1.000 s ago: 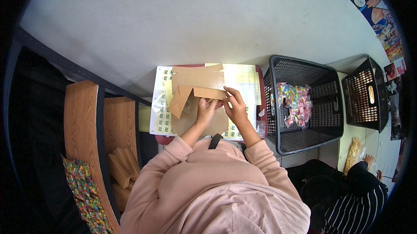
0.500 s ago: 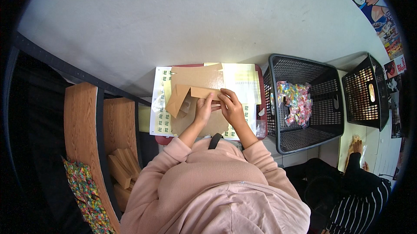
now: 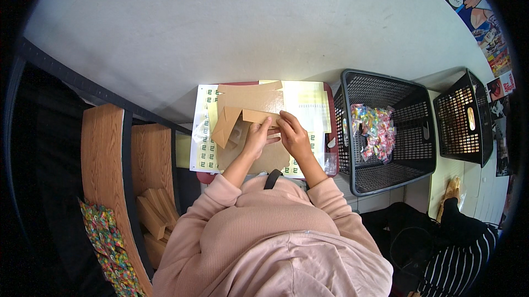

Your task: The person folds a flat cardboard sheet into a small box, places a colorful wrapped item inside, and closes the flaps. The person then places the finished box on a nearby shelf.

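Cardboard piece (image 3: 254, 115) was pinched between two hands

Far left, bright packets (image 3: 107, 236) lay on a wood-grained shelf (image 3: 103, 151), with folded boxes (image 3: 152, 214) beside them. At the table's centre, the cardboard piece, bent at its left end, was above a flat brown sheet (image 3: 250, 96). The left hand (image 3: 258, 139) gripped it, thumb on its face; the right hand (image 3: 296, 137) gripped its right end. Rightward, a large black basket (image 3: 414, 131) held wrapped sweets (image 3: 377, 137); beyond was a smaller basket (image 3: 465, 123), with a co-worker's striped garment (image 3: 460, 261) below.
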`<action>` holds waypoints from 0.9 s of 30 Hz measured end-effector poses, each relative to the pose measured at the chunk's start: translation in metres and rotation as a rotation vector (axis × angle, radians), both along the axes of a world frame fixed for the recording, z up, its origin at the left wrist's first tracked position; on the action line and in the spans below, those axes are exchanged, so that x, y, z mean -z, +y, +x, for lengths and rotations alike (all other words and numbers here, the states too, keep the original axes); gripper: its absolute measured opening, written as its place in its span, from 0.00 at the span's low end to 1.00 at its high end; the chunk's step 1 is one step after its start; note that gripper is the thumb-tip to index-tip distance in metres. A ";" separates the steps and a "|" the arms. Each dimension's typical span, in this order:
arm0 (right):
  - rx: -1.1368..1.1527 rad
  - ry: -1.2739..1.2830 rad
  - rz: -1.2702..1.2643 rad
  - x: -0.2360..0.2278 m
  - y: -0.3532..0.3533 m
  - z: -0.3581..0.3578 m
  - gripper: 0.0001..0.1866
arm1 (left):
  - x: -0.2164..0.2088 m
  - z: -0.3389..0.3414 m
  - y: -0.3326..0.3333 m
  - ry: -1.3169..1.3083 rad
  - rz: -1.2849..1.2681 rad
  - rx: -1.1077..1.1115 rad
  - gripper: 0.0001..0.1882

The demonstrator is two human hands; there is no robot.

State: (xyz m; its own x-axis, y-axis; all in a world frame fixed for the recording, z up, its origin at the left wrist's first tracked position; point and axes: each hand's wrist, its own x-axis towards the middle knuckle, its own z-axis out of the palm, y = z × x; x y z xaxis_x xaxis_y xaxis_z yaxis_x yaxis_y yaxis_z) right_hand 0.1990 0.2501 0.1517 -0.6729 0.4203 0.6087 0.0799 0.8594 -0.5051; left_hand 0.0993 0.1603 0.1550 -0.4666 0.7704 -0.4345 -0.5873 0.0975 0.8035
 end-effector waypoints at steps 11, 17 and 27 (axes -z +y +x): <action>-0.011 -0.041 0.038 -0.001 -0.001 -0.001 0.15 | -0.003 -0.002 -0.001 0.004 -0.029 0.011 0.17; -0.011 -0.056 0.050 -0.001 0.000 0.000 0.15 | 0.000 -0.003 -0.001 0.026 -0.038 0.048 0.18; 0.054 -0.008 0.005 -0.001 -0.001 -0.007 0.13 | 0.010 -0.005 0.001 0.050 -0.014 -0.071 0.16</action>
State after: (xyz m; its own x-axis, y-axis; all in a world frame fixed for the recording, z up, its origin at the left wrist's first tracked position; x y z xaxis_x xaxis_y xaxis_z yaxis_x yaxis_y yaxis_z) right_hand 0.1922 0.2488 0.1527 -0.6544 0.4531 0.6053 0.1302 0.8561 -0.5002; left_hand 0.0942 0.1614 0.1447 -0.5409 0.7291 -0.4194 -0.5522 0.0683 0.8309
